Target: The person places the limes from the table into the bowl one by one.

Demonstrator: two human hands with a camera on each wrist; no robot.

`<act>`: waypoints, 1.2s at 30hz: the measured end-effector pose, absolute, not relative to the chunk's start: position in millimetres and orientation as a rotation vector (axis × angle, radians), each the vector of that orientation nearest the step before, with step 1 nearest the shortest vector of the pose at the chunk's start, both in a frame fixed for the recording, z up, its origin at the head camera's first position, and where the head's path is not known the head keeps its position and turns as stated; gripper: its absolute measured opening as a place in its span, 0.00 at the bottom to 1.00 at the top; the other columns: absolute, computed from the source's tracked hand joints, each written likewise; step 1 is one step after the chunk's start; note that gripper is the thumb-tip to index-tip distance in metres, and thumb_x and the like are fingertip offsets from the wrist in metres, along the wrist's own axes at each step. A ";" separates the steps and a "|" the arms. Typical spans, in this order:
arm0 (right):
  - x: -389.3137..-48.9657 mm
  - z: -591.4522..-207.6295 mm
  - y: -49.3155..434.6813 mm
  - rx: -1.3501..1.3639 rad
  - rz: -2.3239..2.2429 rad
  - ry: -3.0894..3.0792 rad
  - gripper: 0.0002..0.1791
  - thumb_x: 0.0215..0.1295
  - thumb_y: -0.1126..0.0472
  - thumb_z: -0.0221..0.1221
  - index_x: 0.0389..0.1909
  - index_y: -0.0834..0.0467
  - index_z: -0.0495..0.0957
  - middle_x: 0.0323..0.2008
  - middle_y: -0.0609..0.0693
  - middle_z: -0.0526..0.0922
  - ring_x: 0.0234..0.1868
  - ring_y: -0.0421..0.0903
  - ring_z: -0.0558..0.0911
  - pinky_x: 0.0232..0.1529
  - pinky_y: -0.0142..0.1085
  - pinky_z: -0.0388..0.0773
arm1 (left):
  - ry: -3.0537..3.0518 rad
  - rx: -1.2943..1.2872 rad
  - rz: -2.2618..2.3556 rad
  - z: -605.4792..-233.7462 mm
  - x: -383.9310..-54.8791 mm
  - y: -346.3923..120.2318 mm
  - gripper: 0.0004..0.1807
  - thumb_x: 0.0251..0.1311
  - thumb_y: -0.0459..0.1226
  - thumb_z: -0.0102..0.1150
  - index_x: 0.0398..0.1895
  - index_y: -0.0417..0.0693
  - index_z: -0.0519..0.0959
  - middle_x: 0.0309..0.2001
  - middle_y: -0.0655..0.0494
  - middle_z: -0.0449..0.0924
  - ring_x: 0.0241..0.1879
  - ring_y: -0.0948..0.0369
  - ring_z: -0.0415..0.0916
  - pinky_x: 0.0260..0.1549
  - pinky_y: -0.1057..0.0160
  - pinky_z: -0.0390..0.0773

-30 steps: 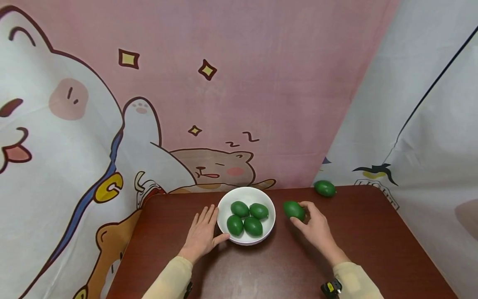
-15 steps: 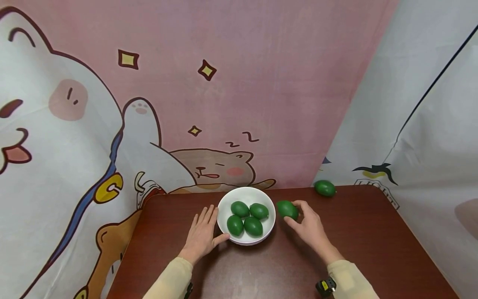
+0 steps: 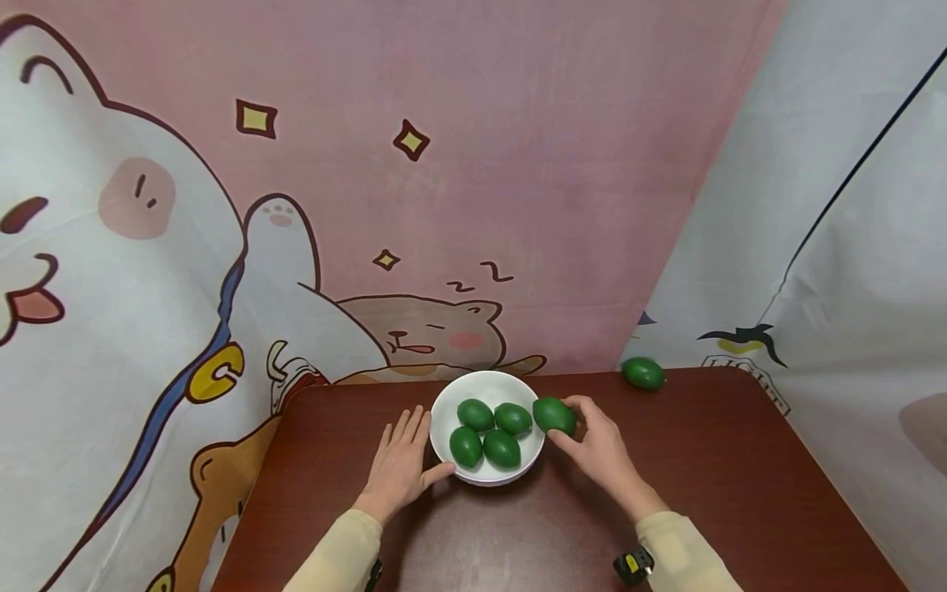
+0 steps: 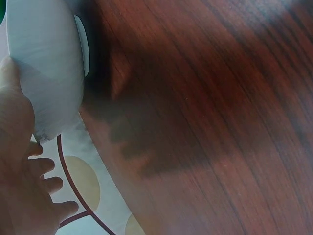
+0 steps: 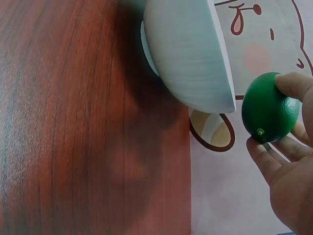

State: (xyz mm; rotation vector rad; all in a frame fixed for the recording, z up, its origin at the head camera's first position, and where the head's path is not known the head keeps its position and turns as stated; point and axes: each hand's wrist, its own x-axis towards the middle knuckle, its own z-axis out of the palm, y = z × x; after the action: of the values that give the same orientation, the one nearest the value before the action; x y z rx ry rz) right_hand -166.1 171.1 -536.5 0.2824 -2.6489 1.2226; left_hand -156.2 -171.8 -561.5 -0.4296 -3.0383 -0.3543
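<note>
A white bowl (image 3: 487, 478) stands on the table with several green limes (image 3: 501, 449) inside. My left hand (image 3: 399, 464) lies with straight fingers against the bowl's left side, its thumb at the rim; the left wrist view shows that thumb (image 4: 10, 76) touching the bowl wall. My right hand (image 3: 595, 448) pinches another green lime (image 3: 554, 416) between thumb and fingers at the bowl's right rim. From the right wrist, this lime appears held up level with the rim, a small gap from the bowl (image 5: 190, 58).
One more lime (image 3: 644, 373) lies at the far right edge of the dark wooden table (image 3: 740, 477). A cartoon-printed cloth (image 3: 562, 205) hangs right behind the table's back edge.
My right hand has carried its lime leftward, from beside the bowl to its right rim. The left hand, the bowl and the limes in it have stayed in place.
</note>
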 end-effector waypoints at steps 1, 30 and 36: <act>-166.2 -536.0 170.1 0.285 1.221 -2.652 0.29 0.59 0.61 0.75 0.58 0.60 0.75 0.49 0.56 0.84 0.42 0.51 0.81 0.40 0.40 0.79 | -3.039 -0.430 -0.355 -561.4 -156.1 -171.8 0.57 0.59 0.69 0.61 0.79 0.38 0.61 0.79 0.39 0.58 0.79 0.41 0.54 0.73 0.36 0.58; -160.3 -541.6 138.3 0.456 1.229 -2.646 0.31 0.56 0.62 0.76 0.61 0.64 0.78 0.55 0.58 0.83 0.53 0.53 0.83 0.52 0.50 0.83 | -3.037 -0.427 -0.375 -560.1 -155.1 -172.2 0.56 0.59 0.69 0.61 0.79 0.40 0.61 0.79 0.39 0.58 0.79 0.41 0.53 0.74 0.36 0.57; -159.4 -542.8 133.8 0.468 1.221 -2.659 0.31 0.56 0.61 0.76 0.61 0.61 0.78 0.54 0.55 0.83 0.53 0.52 0.83 0.53 0.50 0.82 | -3.042 -0.422 -0.383 -561.4 -155.3 -172.1 0.56 0.59 0.69 0.61 0.79 0.40 0.61 0.79 0.39 0.58 0.79 0.41 0.53 0.74 0.36 0.57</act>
State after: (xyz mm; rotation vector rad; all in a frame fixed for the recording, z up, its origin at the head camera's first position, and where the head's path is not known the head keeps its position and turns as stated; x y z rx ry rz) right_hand -159.4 133.8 -542.8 0.4682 -2.6588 1.2210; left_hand -155.3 -172.1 -561.4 -0.4216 -3.0420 -0.3827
